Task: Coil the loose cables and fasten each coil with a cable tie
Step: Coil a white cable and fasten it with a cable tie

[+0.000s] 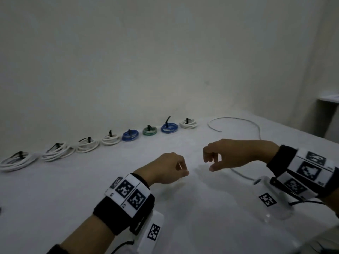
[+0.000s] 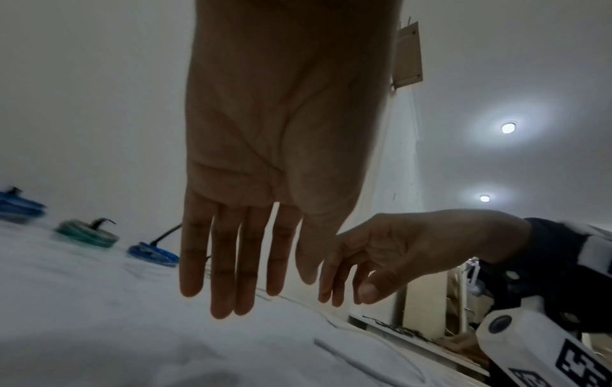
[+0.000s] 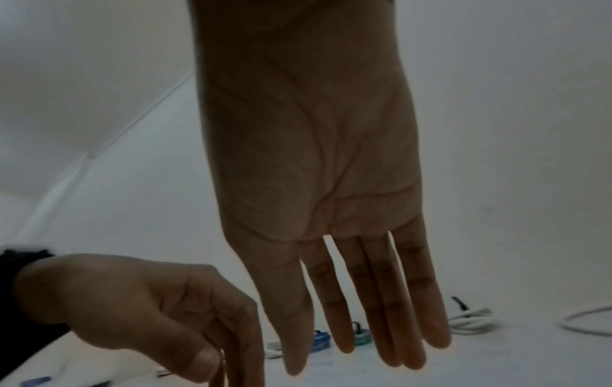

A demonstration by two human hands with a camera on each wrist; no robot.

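Observation:
A loose white cable (image 1: 234, 118) lies on the white table (image 1: 73, 189), arcing at the back right and running toward me under my right hand (image 1: 211, 162). My left hand (image 1: 181, 171) hangs beside it over the table's middle. Both hands droop with their fingers pointing down, apart from each other, and hold nothing. In the wrist views the left fingers (image 2: 232, 261) and right fingers (image 3: 374, 301) are straight and bare. Along the back stands a row of several coils, each with a black tie: white (image 1: 188, 123), blue (image 1: 169, 127), green (image 1: 149, 130), blue (image 1: 129, 135), more white (image 1: 56, 153).
A plain wall (image 1: 165, 61) runs right behind the coil row. The table's right edge (image 1: 311, 132) slants past the loose cable, with a small shelf (image 1: 328, 99) beyond it. The bare tabletop stretches in front of the coils on the left.

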